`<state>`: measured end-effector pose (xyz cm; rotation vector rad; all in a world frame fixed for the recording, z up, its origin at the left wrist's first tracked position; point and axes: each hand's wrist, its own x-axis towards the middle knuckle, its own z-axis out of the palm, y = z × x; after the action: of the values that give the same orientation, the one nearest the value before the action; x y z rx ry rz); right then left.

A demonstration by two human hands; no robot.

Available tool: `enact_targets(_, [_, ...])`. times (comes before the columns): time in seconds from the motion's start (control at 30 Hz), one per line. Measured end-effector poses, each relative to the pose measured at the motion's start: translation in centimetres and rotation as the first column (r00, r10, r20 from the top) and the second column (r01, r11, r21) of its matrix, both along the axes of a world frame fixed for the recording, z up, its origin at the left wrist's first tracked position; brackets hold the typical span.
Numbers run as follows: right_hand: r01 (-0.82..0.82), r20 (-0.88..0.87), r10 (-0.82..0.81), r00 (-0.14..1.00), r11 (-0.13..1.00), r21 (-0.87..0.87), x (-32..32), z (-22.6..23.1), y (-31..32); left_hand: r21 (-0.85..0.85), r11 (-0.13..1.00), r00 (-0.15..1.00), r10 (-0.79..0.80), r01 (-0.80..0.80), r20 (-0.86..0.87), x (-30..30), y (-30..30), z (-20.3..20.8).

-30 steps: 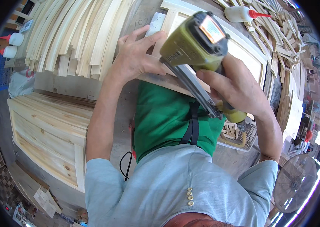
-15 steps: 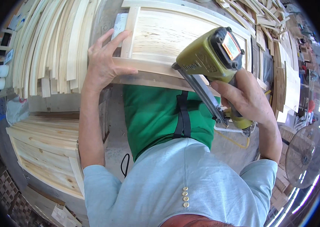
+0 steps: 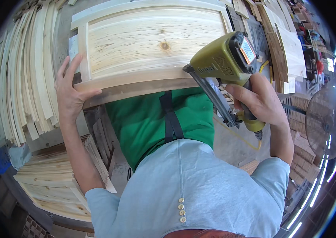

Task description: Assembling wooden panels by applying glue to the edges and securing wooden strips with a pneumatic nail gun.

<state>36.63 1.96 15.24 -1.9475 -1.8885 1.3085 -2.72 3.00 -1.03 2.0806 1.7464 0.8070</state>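
A pale wooden framed panel [image 3: 136,47] lies flat on the bench in front of me. My left hand [image 3: 69,93] grips its near left corner, fingers spread along the left end and thumb along the near edge. An olive-green nail gun [image 3: 219,59] is in my right hand [image 3: 261,99], fingers wrapped round its handle. The gun's nose is at the panel's near rail [image 3: 136,78], right of the middle; whether it touches the wood I cannot tell. Its magazine slants back toward me.
Long wooden strips [image 3: 29,75] are stacked on the left. More panels [image 3: 53,178] are piled at lower left. Boards [image 3: 291,51] stand at the right, near a round fan [image 3: 325,123]. A yellow air hose [image 3: 235,137] hangs below the gun.
The view has shifted, so the panel and my left hand appear farther left. Along the near rail, the nail gun has moved right relative to the panel. Both hands keep their holds.
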Motion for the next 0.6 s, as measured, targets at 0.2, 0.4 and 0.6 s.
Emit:
enact_targets(0.2, [0.02,-0.045,-0.02,0.999,1.0,-0.016,1.6,-0.7,0.5,-0.005,1.0,1.0,-0.021,0.021,0.013,0.1,0.2,-0.2])
enact_targets(0.4, [0.273,-0.092,-0.26,0.961,0.944,0.187,6.9,1.4,0.7,-0.028,0.999,0.999,-0.03,0.031,0.023,0.3,0.2,0.5])
enact_targets(0.6, [0.108,0.384,-0.323,0.865,0.868,0.485,14.3,-1.5,6.5,-0.032,0.999,0.999,-0.043,0.044,0.014,0.3,0.0,0.4])
